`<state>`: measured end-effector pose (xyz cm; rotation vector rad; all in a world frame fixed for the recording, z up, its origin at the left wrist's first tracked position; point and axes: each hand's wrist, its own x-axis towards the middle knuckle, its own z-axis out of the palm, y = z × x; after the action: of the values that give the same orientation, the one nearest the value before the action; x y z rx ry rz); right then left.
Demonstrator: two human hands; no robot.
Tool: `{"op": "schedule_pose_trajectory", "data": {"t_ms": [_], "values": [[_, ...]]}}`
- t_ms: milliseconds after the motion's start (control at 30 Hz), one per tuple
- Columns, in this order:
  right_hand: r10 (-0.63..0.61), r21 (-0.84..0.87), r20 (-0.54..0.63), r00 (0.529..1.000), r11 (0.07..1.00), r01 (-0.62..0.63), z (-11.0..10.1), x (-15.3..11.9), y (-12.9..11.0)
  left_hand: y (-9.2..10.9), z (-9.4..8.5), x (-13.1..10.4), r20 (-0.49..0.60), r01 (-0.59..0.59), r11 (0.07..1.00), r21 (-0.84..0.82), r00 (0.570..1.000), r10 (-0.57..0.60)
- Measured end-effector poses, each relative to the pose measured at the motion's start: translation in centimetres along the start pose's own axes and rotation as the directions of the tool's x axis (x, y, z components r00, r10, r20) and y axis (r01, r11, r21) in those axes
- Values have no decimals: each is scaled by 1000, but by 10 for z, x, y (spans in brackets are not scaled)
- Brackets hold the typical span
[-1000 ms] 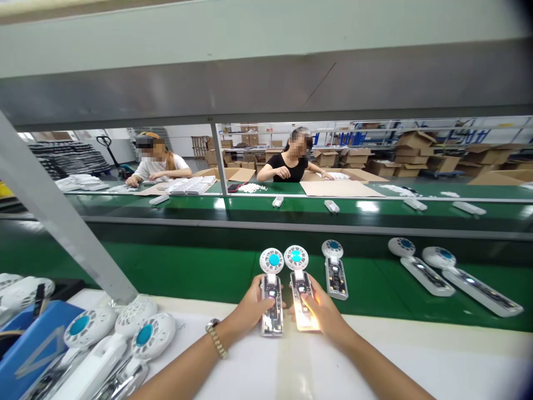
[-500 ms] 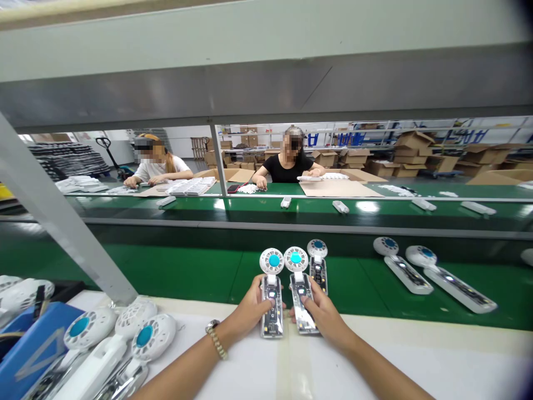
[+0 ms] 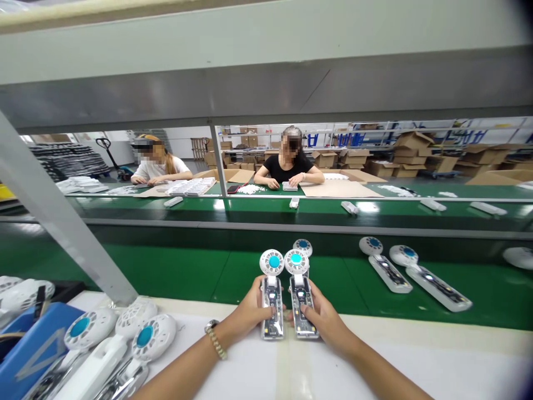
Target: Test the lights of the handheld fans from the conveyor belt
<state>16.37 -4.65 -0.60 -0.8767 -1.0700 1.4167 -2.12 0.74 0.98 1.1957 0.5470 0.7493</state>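
Observation:
My left hand [image 3: 253, 307] is closed around a small handheld fan [image 3: 272, 328], its thumb on the clear handle where the circuit board shows. My right hand [image 3: 328, 318] grips a second handheld fan [image 3: 297, 282] the same way. Both fans stand side by side above the front edge of the white table, their round white heads with blue centres nearly touching. A light shows on each handle. Just behind the right one, a third fan [image 3: 302, 246] on the green belt is partly hidden.
More fans [image 3: 391, 274] lie on the near green belt [image 3: 179, 266] at right. At lower left, several fans [image 3: 144, 336] are piled beside a blue bin [image 3: 39, 350]. A slanted post [image 3: 70, 222] rises there. Two co-workers sit across a far belt [image 3: 250, 208] carrying white parts.
On the near belt, the fans have shifted left; white parts on the far belt have shifted right. The middle co-worker's hands have come together at a white piece. My hands have barely moved.

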Motion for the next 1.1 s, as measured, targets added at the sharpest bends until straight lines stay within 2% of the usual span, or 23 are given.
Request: {"op": "schedule_pose_trajectory", "data": {"t_ms": [100, 500, 1100], "values": [[-37, -25, 15, 999, 999, 38, 0, -1, 2, 2, 0, -1, 30, -15, 1000, -18, 999, 15], [-22, -15, 14, 1000, 1000, 22, 3, -3, -5, 3, 1, -3, 68, -8, 997, -70, 998, 13], [-21, 8, 25, 999, 1000, 21, 2, -1, -2, 2, 1, -4, 44, -7, 999, -51, 999, 9]]}}
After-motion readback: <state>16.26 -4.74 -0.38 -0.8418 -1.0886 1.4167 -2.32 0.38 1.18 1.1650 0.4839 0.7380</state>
